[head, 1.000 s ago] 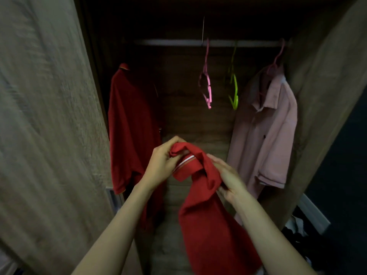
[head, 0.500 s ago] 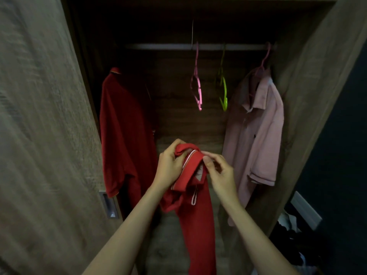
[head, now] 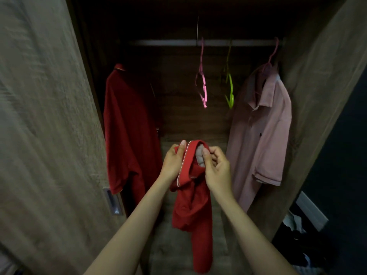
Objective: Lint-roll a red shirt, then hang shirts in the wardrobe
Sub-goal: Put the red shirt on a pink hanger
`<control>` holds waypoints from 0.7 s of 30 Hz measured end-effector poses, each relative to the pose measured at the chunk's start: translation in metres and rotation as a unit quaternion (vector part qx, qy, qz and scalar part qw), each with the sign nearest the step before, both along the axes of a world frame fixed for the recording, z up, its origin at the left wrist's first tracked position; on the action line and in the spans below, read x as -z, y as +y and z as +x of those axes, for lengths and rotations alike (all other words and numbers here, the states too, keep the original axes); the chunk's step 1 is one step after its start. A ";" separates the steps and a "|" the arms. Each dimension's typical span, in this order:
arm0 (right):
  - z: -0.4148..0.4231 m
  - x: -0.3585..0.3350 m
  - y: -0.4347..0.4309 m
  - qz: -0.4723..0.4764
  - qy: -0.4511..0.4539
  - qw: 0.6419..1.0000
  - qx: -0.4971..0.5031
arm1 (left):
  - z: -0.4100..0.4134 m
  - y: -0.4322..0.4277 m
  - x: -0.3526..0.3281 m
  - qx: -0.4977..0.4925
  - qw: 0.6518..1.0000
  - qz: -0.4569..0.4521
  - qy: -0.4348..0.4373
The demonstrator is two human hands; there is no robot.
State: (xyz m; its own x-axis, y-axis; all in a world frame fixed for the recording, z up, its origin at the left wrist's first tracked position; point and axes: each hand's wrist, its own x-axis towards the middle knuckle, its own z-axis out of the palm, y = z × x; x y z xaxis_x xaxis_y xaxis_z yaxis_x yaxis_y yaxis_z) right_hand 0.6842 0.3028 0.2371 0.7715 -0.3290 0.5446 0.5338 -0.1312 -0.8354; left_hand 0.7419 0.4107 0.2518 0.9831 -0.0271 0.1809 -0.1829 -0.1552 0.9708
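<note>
I hold a red polo shirt (head: 195, 207) in front of the open wardrobe, its body hanging down between my forearms. My left hand (head: 173, 161) grips the left side of its white-edged collar. My right hand (head: 217, 168) pinches the collar's right side, with the thumb by the grey neck label. On the rail (head: 168, 43) hang another red shirt (head: 129, 132) at the left, an empty pink hanger (head: 203, 84), an empty green hanger (head: 230, 90) and a pink shirt (head: 262, 132) at the right.
The wardrobe's left door (head: 43, 126) stands open close beside my left arm, with a recessed handle (head: 113, 201). The right panel (head: 321, 80) frames the other side. Dark clothes lie piled on the floor at the lower right (head: 297, 241).
My hands turned the shirt and opened its collar toward me. The right hand moved from under the cloth up to the collar. The view has moved closer to the wardrobe.
</note>
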 end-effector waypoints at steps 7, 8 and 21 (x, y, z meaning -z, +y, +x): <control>0.016 -0.024 0.003 -0.007 -0.044 0.994 0.104 | -0.017 0.003 -0.002 0.121 0.979 -0.084 0.138; 0.019 -0.023 0.002 -0.018 -0.044 0.992 0.116 | -0.022 0.006 -0.001 0.150 0.963 -0.148 0.169; 0.024 -0.004 -0.012 -0.067 0.019 0.990 0.121 | -0.052 0.023 -0.003 0.184 0.978 -0.054 0.082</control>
